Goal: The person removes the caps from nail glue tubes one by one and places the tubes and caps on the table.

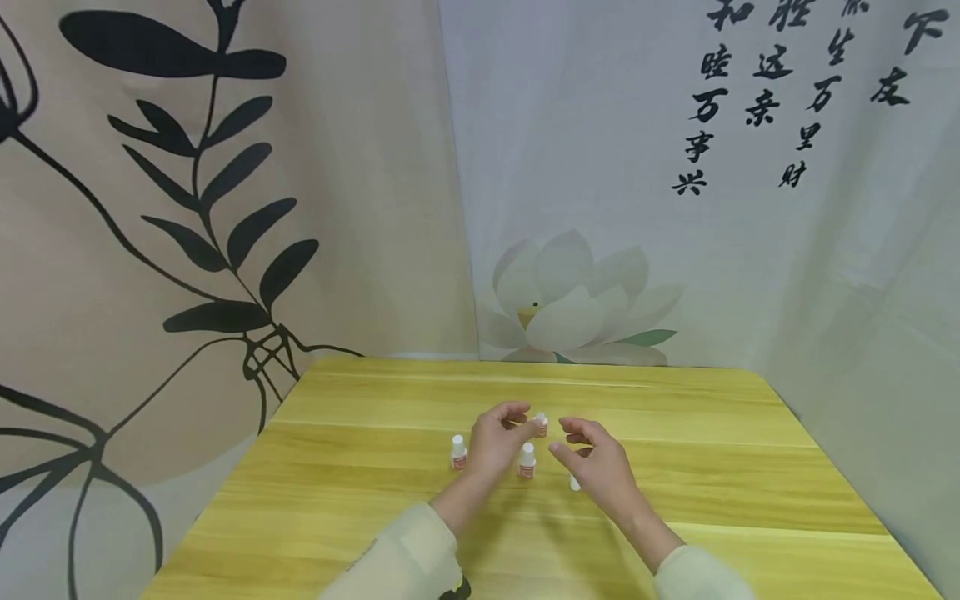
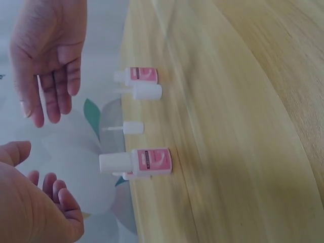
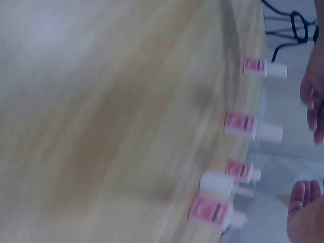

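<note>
Both hands hover over small white glue-like bottles with pink labels, holding nothing. My left hand (image 1: 498, 437) has loosely bent fingers; in the head view its thumb overlaps a rear bottle (image 1: 542, 430), but the left wrist view shows it apart. Two capped bottles stand near it, one to its left (image 1: 459, 459), another between the hands (image 1: 527, 469). My right hand (image 1: 600, 461), fingers loosely curved, partly hides a white piece (image 1: 575, 482). Two detached brush caps, a larger one (image 2: 148, 91) and a smaller one (image 2: 133, 127), stand brush up. An uncapped bottle (image 3: 209, 210) is beside a brush cap (image 3: 217, 183).
The yellow wooden table (image 1: 337, 483) reaches back to a printed curtain (image 1: 375, 208) with plant drawings and dark lettering. More curtain hangs at the right side of the table.
</note>
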### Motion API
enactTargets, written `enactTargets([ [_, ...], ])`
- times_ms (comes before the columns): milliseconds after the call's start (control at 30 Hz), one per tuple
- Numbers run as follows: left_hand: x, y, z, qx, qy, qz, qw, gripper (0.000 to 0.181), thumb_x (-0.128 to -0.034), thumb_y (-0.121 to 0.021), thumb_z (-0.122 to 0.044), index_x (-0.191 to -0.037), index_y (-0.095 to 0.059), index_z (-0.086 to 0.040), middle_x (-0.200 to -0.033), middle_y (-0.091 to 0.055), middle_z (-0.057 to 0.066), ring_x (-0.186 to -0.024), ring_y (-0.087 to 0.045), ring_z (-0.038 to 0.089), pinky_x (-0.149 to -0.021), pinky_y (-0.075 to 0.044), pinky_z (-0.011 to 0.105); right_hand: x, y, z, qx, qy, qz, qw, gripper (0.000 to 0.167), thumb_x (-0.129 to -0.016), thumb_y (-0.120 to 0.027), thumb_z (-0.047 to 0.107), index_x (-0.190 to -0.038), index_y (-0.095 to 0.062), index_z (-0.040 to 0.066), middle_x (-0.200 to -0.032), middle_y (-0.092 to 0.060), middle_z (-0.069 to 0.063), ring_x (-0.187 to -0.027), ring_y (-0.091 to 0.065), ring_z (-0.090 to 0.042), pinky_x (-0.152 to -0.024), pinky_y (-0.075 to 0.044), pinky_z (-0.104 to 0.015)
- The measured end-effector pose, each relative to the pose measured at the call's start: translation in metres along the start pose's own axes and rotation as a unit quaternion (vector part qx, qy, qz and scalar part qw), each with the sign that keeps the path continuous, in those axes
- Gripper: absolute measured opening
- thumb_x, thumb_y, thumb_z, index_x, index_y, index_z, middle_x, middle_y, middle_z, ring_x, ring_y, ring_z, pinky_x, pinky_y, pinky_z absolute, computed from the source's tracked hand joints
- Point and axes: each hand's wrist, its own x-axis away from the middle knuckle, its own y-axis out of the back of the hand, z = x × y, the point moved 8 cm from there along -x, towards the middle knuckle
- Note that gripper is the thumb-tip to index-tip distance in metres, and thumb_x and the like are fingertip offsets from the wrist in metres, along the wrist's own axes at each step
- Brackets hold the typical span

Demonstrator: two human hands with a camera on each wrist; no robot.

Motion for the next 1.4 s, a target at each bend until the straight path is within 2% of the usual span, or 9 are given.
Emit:
enactTargets([
  [67, -0.001, 0.002, 0.002, 0.001, 0.0, -0.003, 1.0, 0.037, -0.0872, -0.077, -0.029, -0.118, -0.068, -0.01, -0.106, -0.063, 0.001, -0.093, -0.058, 0.017, -0.08, -0.052, 0.033, 0.003, -0.008, 0.001, -0.006, -0.001, -0.004, 1.0, 0.049, -0.091, -0.074, 0.028, -0.133, -0.058, 0.007, -0.13, -0.059, -0.004, -0.117, -0.054, -0.026, -0.094, -0.049, -0.041],
  [200, -0.002, 0.004, 0.006, 0.0, -0.003, -0.008, 1.0, 0.034, -0.087, -0.077, -0.024, -0.116, -0.069, -0.01, -0.105, -0.063, 0.001, -0.092, -0.058, 0.017, -0.077, -0.052, 0.033, 0.009, -0.024, -0.001, -0.021, -0.013, -0.006, 0.9997, 0.053, -0.091, -0.074, 0.027, -0.135, -0.056, 0.003, -0.131, -0.058, -0.008, -0.118, -0.054, -0.03, -0.091, -0.051, -0.043],
  [400, -0.001, 0.008, 0.012, -0.006, -0.007, -0.018, 0.9998, 0.031, -0.0879, -0.077, -0.023, -0.115, -0.07, -0.009, -0.104, -0.063, 0.001, -0.092, -0.058, 0.018, -0.074, -0.051, 0.031, 0.018, -0.043, -0.005, -0.033, -0.033, -0.022, 0.9987, 0.061, -0.09, -0.074, 0.029, -0.136, -0.051, -0.005, -0.132, -0.056, -0.018, -0.119, -0.053, -0.035, -0.094, -0.05, -0.048],
  [600, 0.0, 0.006, 0.021, -0.009, -0.007, -0.013, 0.9998, 0.033, -0.0883, -0.076, -0.025, -0.115, -0.069, -0.008, -0.104, -0.063, 0.002, -0.093, -0.058, 0.018, -0.076, -0.051, 0.032, 0.026, -0.057, -0.016, -0.007, -0.052, -0.045, 0.9976, 0.061, -0.09, -0.073, 0.026, -0.136, -0.049, -0.008, -0.13, -0.055, -0.021, -0.116, -0.053, -0.036, -0.09, -0.052, -0.048],
  [867, 0.004, 0.004, 0.032, -0.013, -0.006, -0.018, 0.9997, 0.031, -0.0865, -0.076, -0.019, -0.114, -0.069, -0.007, -0.101, -0.063, 0.002, -0.091, -0.057, 0.018, -0.076, -0.051, 0.032, 0.032, -0.067, -0.026, 0.022, -0.074, -0.064, 0.995, 0.058, -0.088, -0.074, 0.018, -0.134, -0.05, -0.009, -0.129, -0.055, -0.025, -0.115, -0.054, -0.042, -0.092, -0.05, -0.054],
  [1100, 0.007, 0.003, 0.042, -0.004, -0.003, -0.01, 0.9999, 0.034, -0.086, -0.077, -0.018, -0.116, -0.067, -0.005, -0.103, -0.062, 0.004, -0.091, -0.057, 0.019, -0.077, -0.05, 0.032, 0.029, -0.071, -0.032, 0.037, -0.081, -0.087, 0.9922, 0.06, -0.085, -0.077, 0.016, -0.133, -0.051, -0.011, -0.124, -0.056, -0.026, -0.113, -0.056, -0.042, -0.093, -0.049, -0.053],
  [1400, 0.007, 0.002, 0.053, -0.002, -0.003, -0.022, 0.9997, 0.036, -0.0843, -0.078, -0.017, -0.115, -0.067, -0.002, -0.106, -0.064, 0.016, -0.091, -0.06, 0.019, -0.08, -0.053, 0.035, 0.022, -0.075, -0.034, 0.032, -0.078, -0.093, 0.9921, 0.06, -0.086, -0.075, 0.014, -0.133, -0.049, -0.013, -0.127, -0.053, -0.031, -0.113, -0.056, -0.046, -0.094, -0.048, -0.054],
])
